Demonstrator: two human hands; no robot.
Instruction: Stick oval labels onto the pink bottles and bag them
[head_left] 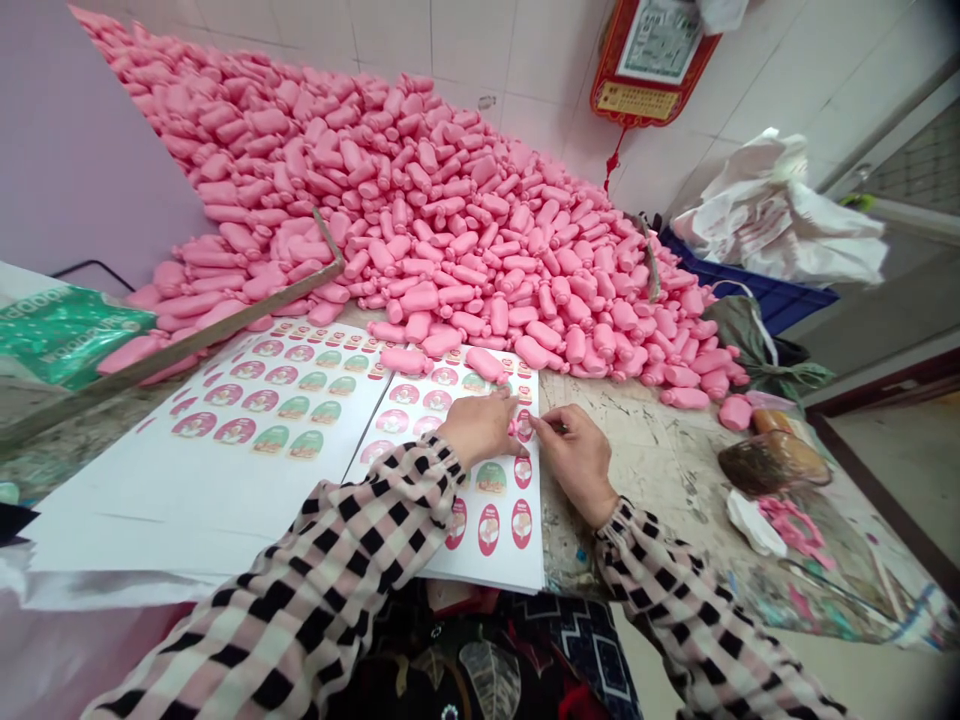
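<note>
My left hand [486,428] rests on the right-hand sticker sheet [427,485], its fingers stretched out and pressing the paper. At the sheet's right edge my right hand [577,458] has thumb and forefinger pinched together at the rim of a pink oval sticker [524,428]. Whether that sticker's edge is lifted is too small to tell. Below the hands, more pink oval stickers [489,527] and a green sticker [491,478] show on the sheet. Just above the left hand, a pink plastic bottle-shaped piece [486,364] lies on the sheet's top.
A big heap of pink pieces [420,200] covers the back of the table. Another sticker sheet [187,490] lies left, beneath a wooden strip [187,345]. On the right are a roll of brown tape [776,458], a pink ring-like item [799,530] and a blue crate [780,295].
</note>
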